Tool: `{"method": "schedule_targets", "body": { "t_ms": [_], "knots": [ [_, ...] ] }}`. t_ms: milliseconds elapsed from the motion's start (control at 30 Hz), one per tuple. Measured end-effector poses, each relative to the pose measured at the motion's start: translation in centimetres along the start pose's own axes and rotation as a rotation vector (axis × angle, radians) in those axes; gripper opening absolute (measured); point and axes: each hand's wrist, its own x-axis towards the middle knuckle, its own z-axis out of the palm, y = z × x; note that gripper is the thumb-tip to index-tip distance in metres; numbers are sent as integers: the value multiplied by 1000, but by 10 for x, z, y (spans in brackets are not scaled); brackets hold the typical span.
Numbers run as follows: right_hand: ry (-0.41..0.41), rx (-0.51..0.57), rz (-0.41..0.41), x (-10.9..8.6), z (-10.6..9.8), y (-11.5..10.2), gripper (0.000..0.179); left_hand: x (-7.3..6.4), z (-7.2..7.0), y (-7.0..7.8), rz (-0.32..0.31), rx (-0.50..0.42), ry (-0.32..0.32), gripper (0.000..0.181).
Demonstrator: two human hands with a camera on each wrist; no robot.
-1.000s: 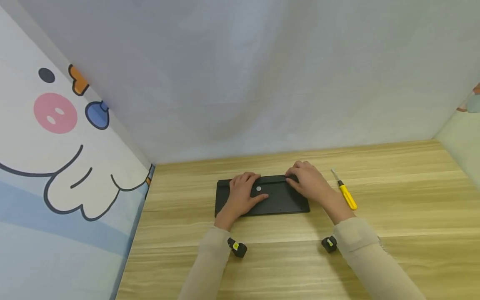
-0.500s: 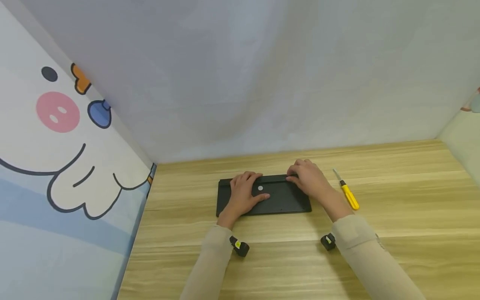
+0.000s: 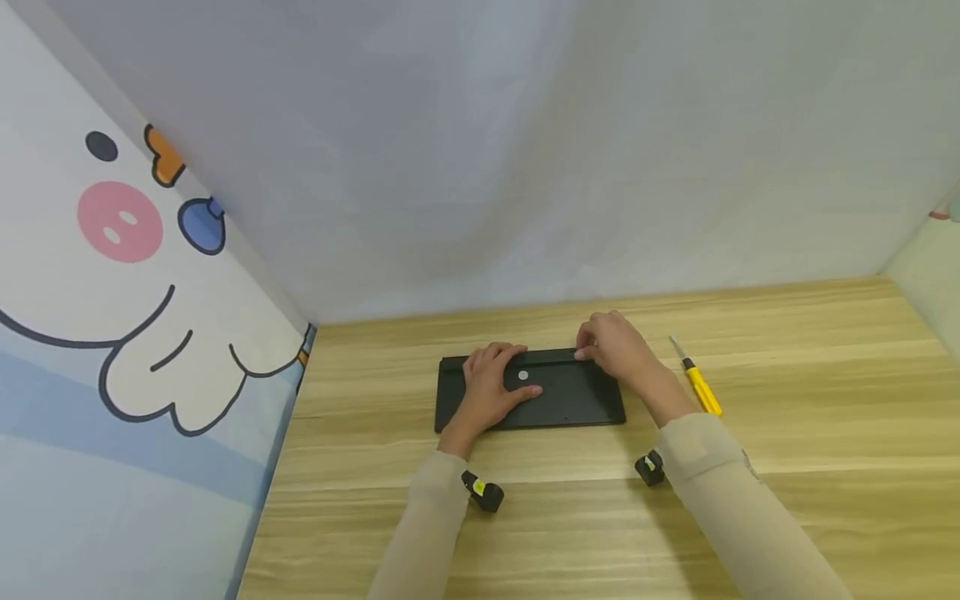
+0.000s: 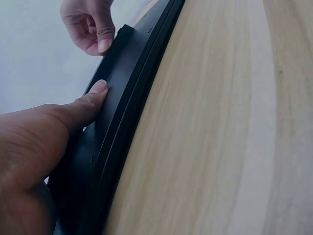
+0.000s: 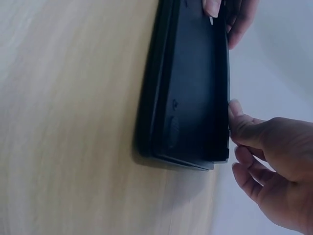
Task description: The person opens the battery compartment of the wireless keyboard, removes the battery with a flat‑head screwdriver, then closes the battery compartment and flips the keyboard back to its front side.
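A black keyboard (image 3: 573,402) lies bottom side up on the wooden table, with a raised ridge along its far edge and a small round white sticker (image 3: 523,376). My left hand (image 3: 486,392) grips its left half, thumb on the flat underside and fingers over the far edge. At the ridge's right part, my right hand (image 3: 617,346) pinches the far edge between thumb and curled fingers. The right wrist view shows that thumb (image 5: 238,117) against the ridge near the keyboard's corner, the fingers behind it. In the left wrist view, the left thumb (image 4: 95,100) presses on the underside.
A yellow-handled screwdriver (image 3: 702,390) lies on the table (image 3: 810,400) to the right of the keyboard, close by the right forearm. A pale wall (image 3: 525,208) rises behind the table, and a cartoon-printed panel (image 3: 195,333) stands at left.
My right hand has shifted slightly up at the far edge, its fingers curling more and the thumb drawing toward them. The left hand keeps its grip. The whole head view has drifted slightly.
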Motion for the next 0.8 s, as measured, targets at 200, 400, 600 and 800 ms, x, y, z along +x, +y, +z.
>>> {"method": "schedule_targets", "body": {
  "t_ms": [200,400,600,800],
  "knots": [
    [-32,46,16,3,1,0,10,0,-1,-2,-20,0,-6,68],
    [-8,72,-10,4,1,1,11,1,-1,-5,-17,-3,6,68],
    [0,89,-17,3,-3,3,11,5,0,-2,-22,-5,-3,68],
    [5,76,-26,1,-1,5,11,5,1,-1,-33,-5,-10,67]
  ]
}}
